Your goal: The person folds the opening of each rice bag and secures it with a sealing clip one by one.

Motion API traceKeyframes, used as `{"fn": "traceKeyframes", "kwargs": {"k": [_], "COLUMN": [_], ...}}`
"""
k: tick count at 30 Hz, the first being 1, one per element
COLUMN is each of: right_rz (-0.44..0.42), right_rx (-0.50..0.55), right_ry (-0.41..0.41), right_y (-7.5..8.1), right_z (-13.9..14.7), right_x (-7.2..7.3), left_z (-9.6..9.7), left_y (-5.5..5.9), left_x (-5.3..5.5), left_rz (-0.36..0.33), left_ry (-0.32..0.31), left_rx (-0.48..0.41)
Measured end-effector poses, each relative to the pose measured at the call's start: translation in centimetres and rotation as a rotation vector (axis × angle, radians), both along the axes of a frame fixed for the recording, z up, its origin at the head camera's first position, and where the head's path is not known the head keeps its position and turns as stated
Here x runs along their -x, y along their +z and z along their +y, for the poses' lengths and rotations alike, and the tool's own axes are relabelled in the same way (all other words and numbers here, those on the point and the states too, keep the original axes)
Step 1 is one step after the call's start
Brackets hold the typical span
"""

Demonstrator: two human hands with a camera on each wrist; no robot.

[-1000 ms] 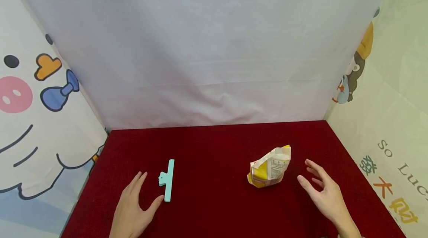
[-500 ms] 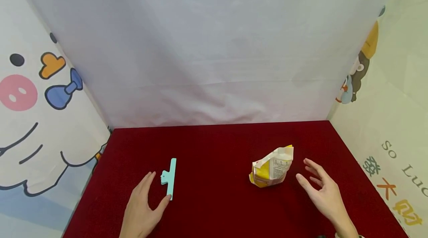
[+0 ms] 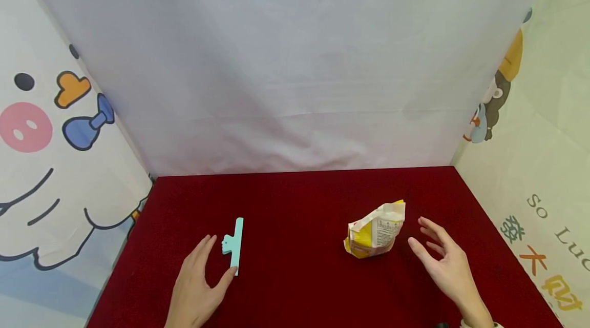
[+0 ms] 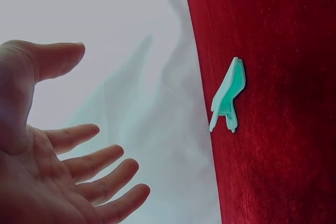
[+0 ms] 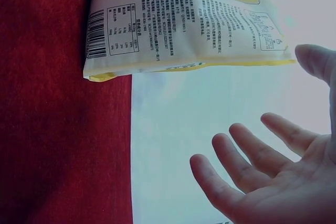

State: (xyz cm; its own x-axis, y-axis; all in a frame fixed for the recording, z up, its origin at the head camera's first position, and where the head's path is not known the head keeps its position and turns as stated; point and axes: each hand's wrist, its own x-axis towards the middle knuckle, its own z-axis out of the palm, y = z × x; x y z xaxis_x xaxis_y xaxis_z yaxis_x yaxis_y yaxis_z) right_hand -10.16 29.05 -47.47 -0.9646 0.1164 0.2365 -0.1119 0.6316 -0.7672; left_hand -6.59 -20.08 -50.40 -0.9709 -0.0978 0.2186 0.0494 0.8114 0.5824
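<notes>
A mint-green bag clip (image 3: 234, 246) lies on the dark red cloth to the left in the head view; the left wrist view shows the clip (image 4: 229, 95) apart from the fingers. My left hand (image 3: 195, 284) is just left of it, thumb and fingers spread, holding nothing; from above, the thumb tip overlaps the clip's near end. A yellow and white snack bag (image 3: 375, 230) with a crumpled top stands on the right side. Beside it, my right hand (image 3: 444, 266) hovers with relaxed, parted fingers. Printed text and a barcode show on the bag (image 5: 178, 24) in the right wrist view.
The red-covered table (image 3: 295, 205) ends at a white cloth backdrop (image 3: 295, 87). Cartoon-printed hangings stand along the left side (image 3: 41, 205) and the right side (image 3: 530, 164). A small dark object (image 3: 442, 325) peeks in at the bottom edge near the right wrist.
The head view has shifted slightly, so the clip and bag appear a little further right. My left hand has edged right with it; both hands keep their spread pose.
</notes>
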Motion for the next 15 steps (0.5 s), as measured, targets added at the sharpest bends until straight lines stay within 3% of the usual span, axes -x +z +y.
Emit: {"fn": "traceKeyframes", "kwargs": {"k": [7, 15], "right_rz": [0.003, 0.027], "right_rx": [0.010, 0.013], "right_ry": [-0.012, -0.001], "right_y": [-0.07, -0.09], "right_z": [-0.10, -0.23], "right_x": [0.06, 0.13], "left_z": [0.32, 0.42], "left_y": [-0.12, 0.02], "left_x": [0.05, 0.13], "left_rz": [0.040, 0.030], "left_ry": [-0.001, 0.001], "left_rx": [0.000, -0.005]}}
